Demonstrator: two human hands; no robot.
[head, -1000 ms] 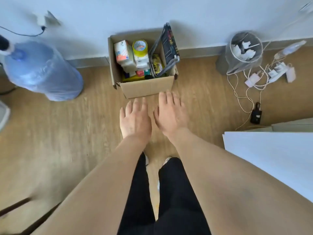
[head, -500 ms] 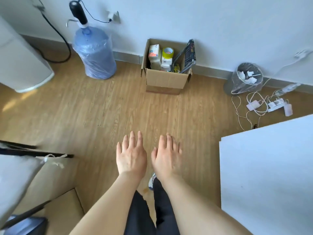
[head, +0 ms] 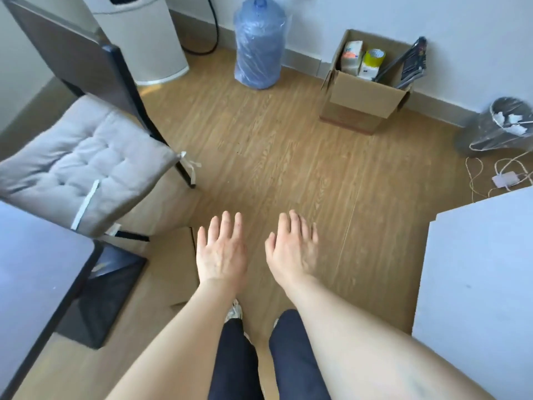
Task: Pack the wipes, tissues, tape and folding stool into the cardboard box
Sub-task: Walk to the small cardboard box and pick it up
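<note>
The cardboard box [head: 364, 97] stands on the wooden floor against the far wall, upper right. Inside it I see a white pack of tissues [head: 352, 57], a yellow roll of tape [head: 374, 58] and the black folding stool [head: 412, 63] leaning out at its right side. The wipes are not clearly visible. My left hand [head: 221, 252] and my right hand [head: 292, 249] hover palm down over the floor, fingers apart, holding nothing, far in front of the box.
A blue water bottle [head: 259, 44] stands left of the box. A chair with a grey cushion [head: 83, 163] is at left, a white appliance [head: 141, 36] behind it. A bin [head: 499, 128] and cables [head: 507, 177] lie at right. White table surfaces flank both sides.
The view has pulled back from the box, which now sits farther away at upper right. Both hands stayed empty and spread, moving apart a little. The chair has come into view.
</note>
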